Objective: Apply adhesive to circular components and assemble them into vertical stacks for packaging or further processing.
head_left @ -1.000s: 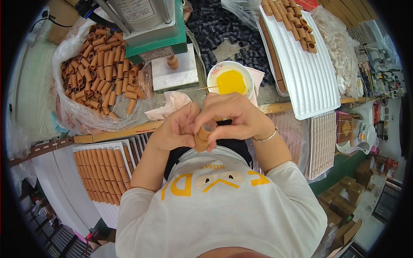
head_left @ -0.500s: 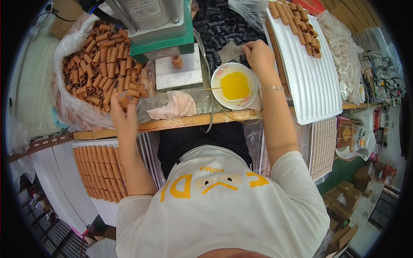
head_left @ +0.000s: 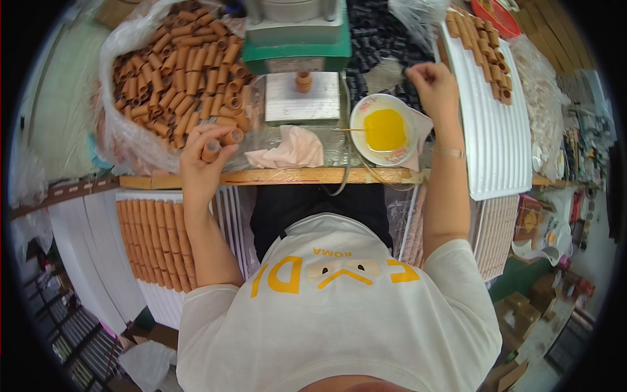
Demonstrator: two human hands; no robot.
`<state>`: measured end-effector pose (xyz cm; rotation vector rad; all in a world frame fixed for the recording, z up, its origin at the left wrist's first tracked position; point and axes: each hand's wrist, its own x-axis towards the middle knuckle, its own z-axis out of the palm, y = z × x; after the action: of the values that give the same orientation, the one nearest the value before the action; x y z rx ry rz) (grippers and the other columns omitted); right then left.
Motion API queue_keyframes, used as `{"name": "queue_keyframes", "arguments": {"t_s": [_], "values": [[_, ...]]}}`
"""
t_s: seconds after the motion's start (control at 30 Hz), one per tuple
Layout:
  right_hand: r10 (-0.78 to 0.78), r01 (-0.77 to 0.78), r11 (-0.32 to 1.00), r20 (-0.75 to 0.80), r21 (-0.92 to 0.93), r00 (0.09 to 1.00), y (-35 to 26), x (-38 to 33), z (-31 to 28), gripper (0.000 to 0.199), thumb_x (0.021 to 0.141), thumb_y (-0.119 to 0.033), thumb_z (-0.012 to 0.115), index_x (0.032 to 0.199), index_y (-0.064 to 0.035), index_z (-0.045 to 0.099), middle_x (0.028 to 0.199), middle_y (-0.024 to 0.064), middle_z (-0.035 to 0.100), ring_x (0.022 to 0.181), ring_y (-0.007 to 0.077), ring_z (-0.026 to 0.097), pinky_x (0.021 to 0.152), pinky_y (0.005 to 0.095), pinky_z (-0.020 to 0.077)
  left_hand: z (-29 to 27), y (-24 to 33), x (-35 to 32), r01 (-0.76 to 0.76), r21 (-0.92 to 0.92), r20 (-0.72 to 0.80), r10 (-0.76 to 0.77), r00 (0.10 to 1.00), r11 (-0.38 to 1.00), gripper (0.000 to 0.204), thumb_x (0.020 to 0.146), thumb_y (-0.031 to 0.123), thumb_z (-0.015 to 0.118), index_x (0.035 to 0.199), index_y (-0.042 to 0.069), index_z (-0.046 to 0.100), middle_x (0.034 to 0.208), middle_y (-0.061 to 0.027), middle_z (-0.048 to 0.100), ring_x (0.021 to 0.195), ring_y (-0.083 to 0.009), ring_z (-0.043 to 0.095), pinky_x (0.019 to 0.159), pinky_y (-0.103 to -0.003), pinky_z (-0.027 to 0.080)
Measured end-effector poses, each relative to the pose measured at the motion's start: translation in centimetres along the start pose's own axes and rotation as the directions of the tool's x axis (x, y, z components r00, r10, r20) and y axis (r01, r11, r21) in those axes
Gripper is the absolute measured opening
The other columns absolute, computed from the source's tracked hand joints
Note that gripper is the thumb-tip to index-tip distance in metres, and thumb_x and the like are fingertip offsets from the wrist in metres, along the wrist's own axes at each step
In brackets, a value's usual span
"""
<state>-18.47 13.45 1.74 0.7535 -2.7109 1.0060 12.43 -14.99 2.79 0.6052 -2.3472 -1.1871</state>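
My left hand (head_left: 200, 163) is closed around a short brown tube (head_left: 210, 151), its open end facing up, at the near edge of the brown tube pile (head_left: 189, 72). Another loose tube (head_left: 232, 136) lies against its fingertips. My right hand (head_left: 434, 85) is pinched beside the heap of small black pieces (head_left: 375, 46); something dark shows at its fingertips, too small to name. Just left of my right wrist sits a bowl (head_left: 358, 124) of yellow liquid with a thin stick in it. A brown ringed piece (head_left: 303, 81) stands on the press's metal plate (head_left: 281, 108).
The green-based press (head_left: 297, 52) rises at the back middle. A crumpled pink cloth (head_left: 294, 149) lies before its plate. On the right is a white ridged tray (head_left: 499, 150) with brown tubes at its far end. Below the wooden table edge (head_left: 287, 176), another tray holds rows of brown tubes (head_left: 153, 242).
The whole view has shifted, so the bench appears further right. My left hand has turned, and the tube in it now shows clearly. My right hand stays pinched by the black pieces.
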Motion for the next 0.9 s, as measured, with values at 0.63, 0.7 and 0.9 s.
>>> {"name": "queue_keyframes", "arguments": {"t_s": [0.63,0.7,0.9], "values": [[-0.130,0.123,0.810,-0.029,0.573,0.991,-5.3,-10.9,-4.0,0.012,0.074,-0.002,0.076,0.084,-0.0033,0.069,0.089,0.0064,0.059,0.084,0.0179,0.058,0.074,0.0286,0.0452,13.3,7.8,0.3,-0.229,-0.229,0.258,0.286,0.923,0.946,0.028,0.079,0.001,0.075,0.106,0.003,0.068,0.100,-0.0036,0.066,0.094,-0.0127,0.059,0.086,-0.026,0.046],[-0.093,0.082,0.768,-0.016,0.636,0.996,-5.8,-11.1,-3.8,0.011,0.076,-0.002,0.075,0.085,-0.0022,0.069,0.090,0.0067,0.059,0.085,0.0165,0.058,0.076,0.0277,0.0454,13.8,7.0,0.0,0.169,-0.487,0.359,0.020,0.933,0.857,0.028,0.086,0.010,0.072,0.112,0.003,0.064,0.104,-0.0065,0.065,0.097,-0.0166,0.059,0.088,-0.028,0.046],[0.055,-0.055,0.612,0.027,0.789,0.998,-6.4,-11.9,-3.1,0.010,0.078,-0.003,0.075,0.086,-0.0026,0.069,0.090,0.0059,0.060,0.086,0.0152,0.058,0.077,0.0272,0.0448,15.5,7.4,-0.4,0.713,-0.664,0.747,-0.248,0.617,-0.225,0.031,0.095,0.025,0.062,0.120,0.009,0.052,0.116,-0.0049,0.059,0.112,-0.0188,0.056,0.095,-0.032,0.043]]}}
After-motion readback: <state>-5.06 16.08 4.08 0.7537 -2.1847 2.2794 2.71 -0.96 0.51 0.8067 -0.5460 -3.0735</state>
